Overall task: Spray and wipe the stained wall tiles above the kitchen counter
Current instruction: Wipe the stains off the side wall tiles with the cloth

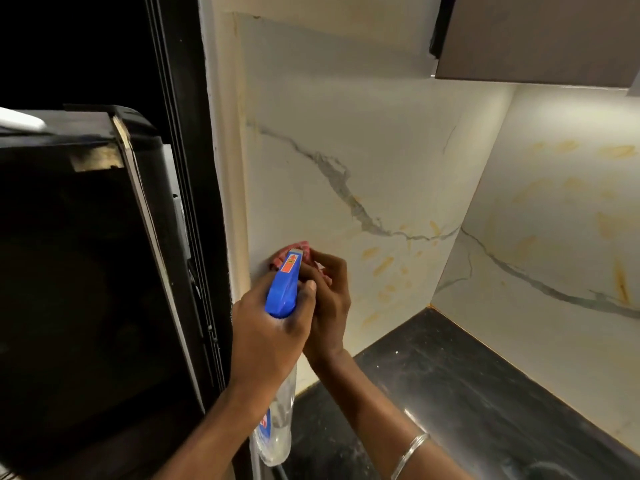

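Key relation: the stains (382, 265) lie to the right of the cloth (278, 261), on the same tiles (346, 150), so the wipe has to travel rightward, away from the fridge (86, 271) and toward the corner. R hand (329, 306) is the nearer one and it has the cloth. Its fingers (332, 263) are curled round the bunched fabric and hold it at the wall, near the tile's left edge and above the bench (467, 393). Can't tell if the cloth is pressed flat or only touching. L hand (270, 334) is wrapped round the neck of the bottle (282, 292), w/ the thumb along the blue head. Can't see whether a finger is on the trigger, as it's hidden under the head. Bottle's long axis runs from the clear body low by the wrist up to the nozzle, which aims at the wall and overlaps the cloth in this view, so a squeeze now prob. wets the cloth or the tile just by it, not the stains. Nearest marks sit just right of the R hand's knuckles at approx. the same height, w/ more below them toward the bench and a second batch well apart on the adjoining wall. Judgement: either swing the nozzle right before spraying or drag the cloth right across the streaks. L hand crowds the R, so they need to part first.
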